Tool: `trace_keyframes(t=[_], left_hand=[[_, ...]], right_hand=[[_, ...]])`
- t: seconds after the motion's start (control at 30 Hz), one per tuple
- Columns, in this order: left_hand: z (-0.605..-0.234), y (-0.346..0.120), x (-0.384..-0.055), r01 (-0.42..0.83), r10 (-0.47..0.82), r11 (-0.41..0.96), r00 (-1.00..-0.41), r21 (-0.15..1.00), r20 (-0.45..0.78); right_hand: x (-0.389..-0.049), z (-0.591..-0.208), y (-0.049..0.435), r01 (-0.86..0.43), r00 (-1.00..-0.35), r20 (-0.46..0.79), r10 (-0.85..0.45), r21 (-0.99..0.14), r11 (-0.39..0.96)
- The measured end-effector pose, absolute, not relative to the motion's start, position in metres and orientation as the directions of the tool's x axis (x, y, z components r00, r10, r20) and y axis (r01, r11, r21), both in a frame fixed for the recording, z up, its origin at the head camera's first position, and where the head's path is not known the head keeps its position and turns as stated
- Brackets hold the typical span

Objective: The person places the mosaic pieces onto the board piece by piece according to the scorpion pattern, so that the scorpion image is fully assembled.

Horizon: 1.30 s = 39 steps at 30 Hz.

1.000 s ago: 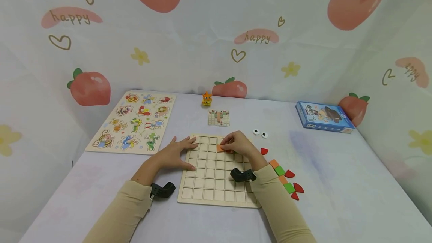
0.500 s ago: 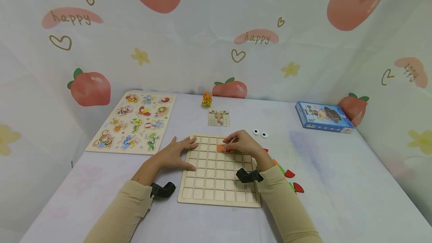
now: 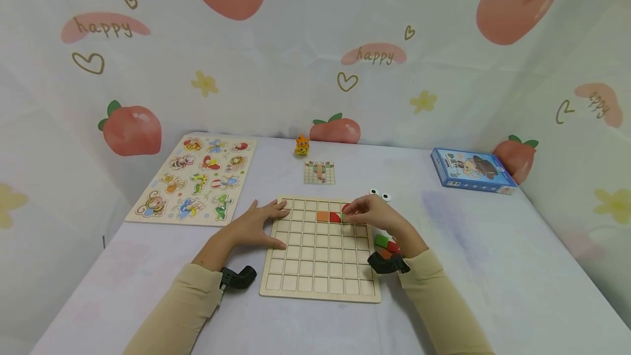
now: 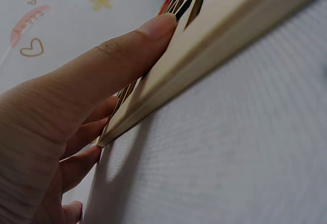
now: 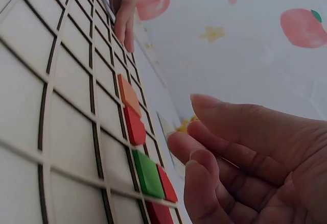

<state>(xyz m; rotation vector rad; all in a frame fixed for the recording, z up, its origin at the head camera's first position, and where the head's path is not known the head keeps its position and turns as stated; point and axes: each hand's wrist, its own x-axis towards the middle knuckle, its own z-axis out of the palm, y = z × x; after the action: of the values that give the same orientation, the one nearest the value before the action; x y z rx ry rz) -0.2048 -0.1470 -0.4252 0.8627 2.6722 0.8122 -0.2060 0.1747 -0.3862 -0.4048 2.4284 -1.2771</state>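
Note:
My left hand rests on the left edge of a pale wooden grid board, fingers spread; in the left wrist view its thumb lies on the board's top. My right hand is over the board's upper right corner. In the right wrist view its fingers are loosely bent, with nothing between them. Beside them on the board are an orange square, a red quarter-round piece, a green square and two more red pieces, one against the green square.
Loose green and red pieces lie right of the board, partly behind the right wrist. Two eye discs and a small pattern card lie beyond it. An insect puzzle, an orange toy and a blue box stand farther back.
My right hand has moved right along the board, away from the orange square, uncovering the red piece beside it. My left hand has stayed in place.

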Motion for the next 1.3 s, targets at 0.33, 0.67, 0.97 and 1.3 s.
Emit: trace_keyframes(t=[0.33, 0.67, 0.97, 1.3], left_hand=[[-0.427, -0.147, -0.205, 0.473, 0.593, 0.671, -0.805, 0.571, -0.030], [-0.427, -0.148, -0.205, 0.470, 0.595, 0.668, -0.803, 0.577, -0.034], [-0.426, -0.149, -0.204, 0.469, 0.591, 0.672, -0.806, 0.573, -0.035], [-0.426, -0.148, -0.204, 0.463, 0.591, 0.673, -0.805, 0.577, -0.043]], right_hand=[[-0.197, -0.391, 0.200, -0.107, -0.892, -0.179, -0.415, -0.809, 0.579], [-0.187, -0.389, 0.219, -0.085, -0.913, -0.191, -0.361, -0.775, 0.626], [-0.179, -0.392, 0.238, -0.020, -0.917, -0.249, -0.310, -0.749, 0.662], [-0.160, -0.400, 0.260, -0.047, -0.915, -0.235, -0.329, -0.747, 0.663]])
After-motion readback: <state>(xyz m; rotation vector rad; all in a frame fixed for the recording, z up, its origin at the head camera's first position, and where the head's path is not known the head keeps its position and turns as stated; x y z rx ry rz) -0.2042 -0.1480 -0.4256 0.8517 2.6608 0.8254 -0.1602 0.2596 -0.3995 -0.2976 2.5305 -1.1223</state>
